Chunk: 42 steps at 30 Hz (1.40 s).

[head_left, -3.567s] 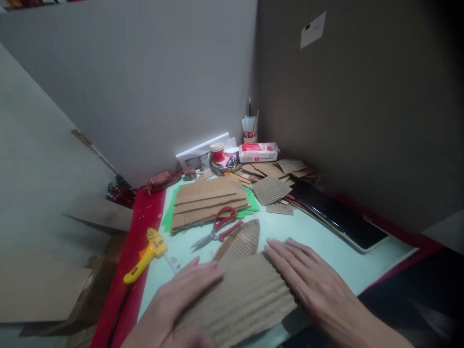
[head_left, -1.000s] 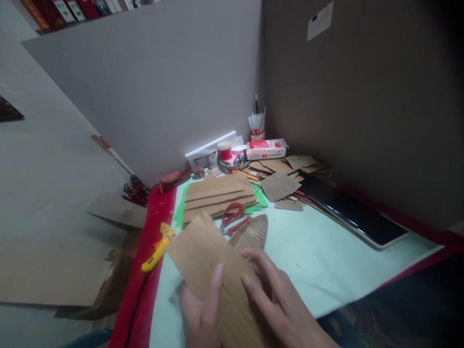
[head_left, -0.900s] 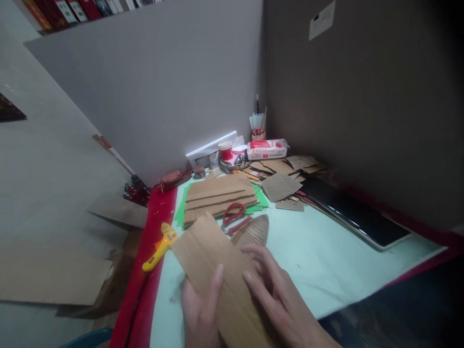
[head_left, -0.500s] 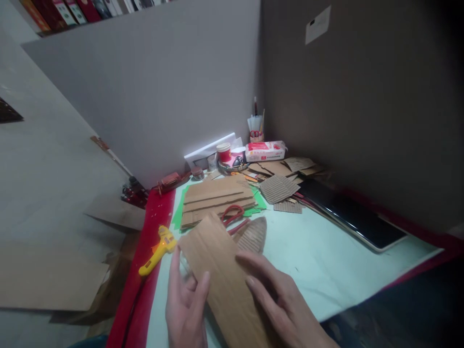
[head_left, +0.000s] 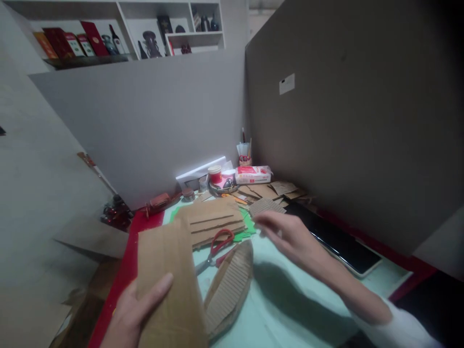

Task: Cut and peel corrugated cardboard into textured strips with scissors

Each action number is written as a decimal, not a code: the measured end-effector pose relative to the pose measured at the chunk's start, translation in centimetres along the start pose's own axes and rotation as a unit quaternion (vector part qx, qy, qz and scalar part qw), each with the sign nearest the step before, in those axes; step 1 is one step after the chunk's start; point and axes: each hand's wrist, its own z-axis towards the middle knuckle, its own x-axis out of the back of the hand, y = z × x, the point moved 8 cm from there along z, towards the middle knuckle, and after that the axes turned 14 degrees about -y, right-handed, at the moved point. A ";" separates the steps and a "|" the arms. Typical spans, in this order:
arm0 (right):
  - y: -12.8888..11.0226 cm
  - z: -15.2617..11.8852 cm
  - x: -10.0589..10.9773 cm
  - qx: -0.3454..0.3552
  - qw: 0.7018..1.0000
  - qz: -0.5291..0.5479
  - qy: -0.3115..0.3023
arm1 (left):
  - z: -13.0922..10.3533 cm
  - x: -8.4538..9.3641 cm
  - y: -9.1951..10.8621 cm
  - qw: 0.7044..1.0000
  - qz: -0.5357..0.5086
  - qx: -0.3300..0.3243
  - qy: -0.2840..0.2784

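My left hand (head_left: 132, 309) grips a long strip of brown cardboard (head_left: 168, 275), thumb across its front face and fingers hidden behind. My right hand (head_left: 281, 229) is in the air over the table, near a corrugated cardboard piece (head_left: 266, 206); its fingers are slightly bent, thumb apart, and I see nothing in them. Below and between the hands lies a boat-shaped corrugated cardboard form (head_left: 232, 285) with a pointed far end. Red-handled scissors (head_left: 222, 241) lie beside it, in front of stacked cardboard pieces (head_left: 213, 212).
Green sheets (head_left: 249, 227) show under the stack. A black flat-screen device (head_left: 348, 246) lies at the right. At the back are a tissue pack (head_left: 253, 175), a red paper cup (head_left: 215, 175), a pen holder (head_left: 245, 157) and an orange cutter (head_left: 235, 198). Grey partitions (head_left: 152, 125) rise behind.
My right hand has let go of the cardboard strip and moved forward and right. The left hand has shifted the strip left and turned it more upright. The view has tilted up.
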 end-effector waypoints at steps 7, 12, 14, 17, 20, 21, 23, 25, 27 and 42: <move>1.9 6.2 -4.4 0.042 0.984 -0.079 -0.157 | 3.2 1.2 2.7 0.999 -0.020 -0.048 -0.008; 1.1 8.7 -11.1 0.116 0.938 -0.124 -0.302 | 5.1 0.5 1.1 0.997 -0.014 -0.041 -0.057; 1.3 9.3 -12.6 0.133 0.922 -0.146 -0.332 | 5.3 0.6 0.6 0.997 -0.017 -0.036 -0.061; 2.0 9.8 -13.7 0.149 0.909 -0.178 -0.347 | 5.4 0.9 0.4 0.997 -0.023 -0.039 -0.068; 2.7 9.8 -14.0 0.162 0.903 -0.200 -0.345 | 5.3 1.1 0.5 0.996 -0.026 -0.046 -0.073; 2.8 9.7 -14.0 0.165 0.901 -0.205 -0.344 | 5.2 1.1 0.5 0.996 -0.027 -0.050 -0.073; 2.9 9.6 -14.0 0.167 0.899 -0.215 -0.343 | 5.1 1.1 0.6 0.995 -0.028 -0.058 -0.072; 2.7 9.4 -14.0 0.165 0.898 -0.223 -0.342 | 5.0 1.0 0.8 0.995 -0.032 -0.065 -0.072; 2.4 9.3 -14.0 0.163 0.897 -0.225 -0.344 | 5.1 1.1 0.8 0.994 -0.040 -0.070 -0.070; 5.7 10.2 -8.8 0.063 0.969 -0.108 -0.212 | 6.1 2.0 0.6 0.991 -0.087 -0.098 -0.039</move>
